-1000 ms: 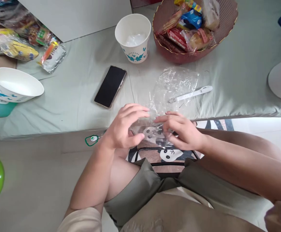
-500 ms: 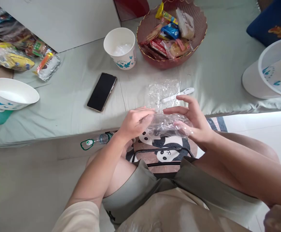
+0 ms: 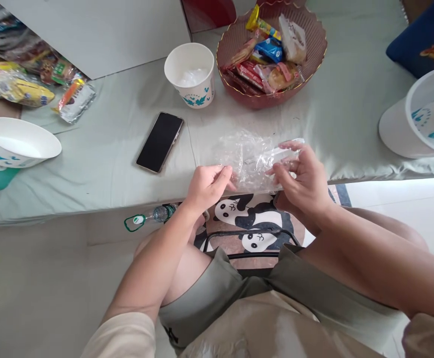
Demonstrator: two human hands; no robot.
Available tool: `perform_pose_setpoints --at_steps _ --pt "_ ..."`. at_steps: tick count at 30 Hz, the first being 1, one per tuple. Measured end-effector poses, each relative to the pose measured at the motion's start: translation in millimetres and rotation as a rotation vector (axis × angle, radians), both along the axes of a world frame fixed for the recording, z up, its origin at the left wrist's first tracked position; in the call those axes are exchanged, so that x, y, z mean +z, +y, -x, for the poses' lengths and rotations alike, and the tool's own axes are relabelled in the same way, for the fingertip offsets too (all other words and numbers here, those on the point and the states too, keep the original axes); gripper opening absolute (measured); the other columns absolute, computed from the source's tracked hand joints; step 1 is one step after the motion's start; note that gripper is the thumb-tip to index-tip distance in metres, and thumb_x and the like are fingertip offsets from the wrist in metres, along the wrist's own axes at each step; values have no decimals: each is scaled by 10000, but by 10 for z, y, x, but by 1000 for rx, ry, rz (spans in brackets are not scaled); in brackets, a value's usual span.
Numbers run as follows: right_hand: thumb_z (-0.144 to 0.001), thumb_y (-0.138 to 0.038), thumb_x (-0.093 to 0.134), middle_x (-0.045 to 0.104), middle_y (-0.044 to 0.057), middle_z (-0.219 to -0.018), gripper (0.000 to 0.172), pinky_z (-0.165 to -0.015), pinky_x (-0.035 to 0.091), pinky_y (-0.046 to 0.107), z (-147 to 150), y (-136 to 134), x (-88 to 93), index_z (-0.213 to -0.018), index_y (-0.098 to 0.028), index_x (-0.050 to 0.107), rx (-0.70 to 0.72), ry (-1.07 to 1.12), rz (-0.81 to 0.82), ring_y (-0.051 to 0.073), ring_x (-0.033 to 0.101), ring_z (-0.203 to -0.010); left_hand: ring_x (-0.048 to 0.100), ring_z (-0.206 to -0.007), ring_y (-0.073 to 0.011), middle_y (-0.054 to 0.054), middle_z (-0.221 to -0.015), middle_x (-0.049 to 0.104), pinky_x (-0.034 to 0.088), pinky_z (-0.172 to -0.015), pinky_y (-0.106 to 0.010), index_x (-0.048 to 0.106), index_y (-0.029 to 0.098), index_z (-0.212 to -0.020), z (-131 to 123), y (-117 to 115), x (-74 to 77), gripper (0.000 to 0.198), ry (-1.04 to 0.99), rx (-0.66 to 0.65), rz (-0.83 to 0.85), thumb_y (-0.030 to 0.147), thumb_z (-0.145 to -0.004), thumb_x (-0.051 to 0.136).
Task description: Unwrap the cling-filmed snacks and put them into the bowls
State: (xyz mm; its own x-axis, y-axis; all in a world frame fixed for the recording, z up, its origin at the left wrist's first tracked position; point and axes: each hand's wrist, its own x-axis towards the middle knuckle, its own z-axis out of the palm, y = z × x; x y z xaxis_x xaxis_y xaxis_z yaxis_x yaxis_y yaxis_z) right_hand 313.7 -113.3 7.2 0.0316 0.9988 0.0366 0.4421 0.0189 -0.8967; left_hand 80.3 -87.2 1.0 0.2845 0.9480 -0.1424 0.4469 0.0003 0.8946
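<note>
A crinkled sheet of clear plastic film, perhaps a bag, is held spread at the front edge of the cloth-covered table. My left hand pinches its near left side between thumb and fingers. At the right side, my right hand grips the film with thumb and bent fingers. Under the film and partly behind my right fingers lies a slim white-handled tool; its kind is hard to make out. Left of the film, a black phone rests on the table.
A paper cup with clear plastic inside stands beside a red bowl of wrapped snacks. A white bin is at right, a white paper bowl at left. A bottle lies below the table edge.
Both hands have brought the film forward from above my lap onto the table edge, over the flat plastic and the white tool. The right fingers have closed in.
</note>
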Motion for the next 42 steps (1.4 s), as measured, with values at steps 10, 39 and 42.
perform_pose_setpoints --at_steps 10,39,42 --pt "-781 -314 707 654 -32 -659 613 -678 502 421 57 437 -232 -1367 -272 531 -53 -305 -56 204 531 -552 667 -680 -238 -32 -655 717 545 -914 -445 533 64 -1469 -49 -22 -38 681 417 174 -313 355 -868 667" --pt "-936 -261 542 763 33 -874 362 -1021 433 519 33 201 -182 -1296 -237 524 263 -367 -349 283 729 -1042 779 -919 -214 -36 -942 823 528 -1105 -471 768 192 -1007 234 37 3 226 230 -86 -315 291 -913 588" --pt "-942 -281 533 714 20 -773 424 -1037 415 549 104 227 -242 -1360 -225 491 158 -423 -316 303 719 -1046 746 -795 -183 -28 -841 788 587 -828 -334 727 175 -1167 247 40 -28 314 239 72 -257 309 -906 612"
